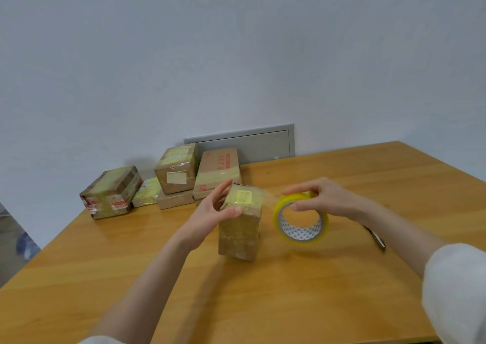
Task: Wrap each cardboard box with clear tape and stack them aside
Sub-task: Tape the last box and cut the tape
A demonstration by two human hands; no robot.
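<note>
On the table (289,291), the left hand (210,212) clasps one upright box (239,233), the right hand (328,196) pinches one tape roll (302,232), and at least five taped boxes (176,175) sit behind.

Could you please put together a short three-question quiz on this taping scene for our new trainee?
1. True or false: the tape roll lies flat on the table.
2. Which hand holds the upright box? A) left hand B) right hand C) neither
3. Fill in: a strip of clear tape stretches from the roll to the ____ of the upright box.
Key: 1 false, the right hand holds it above the table; 2 A; 3 top.
</note>
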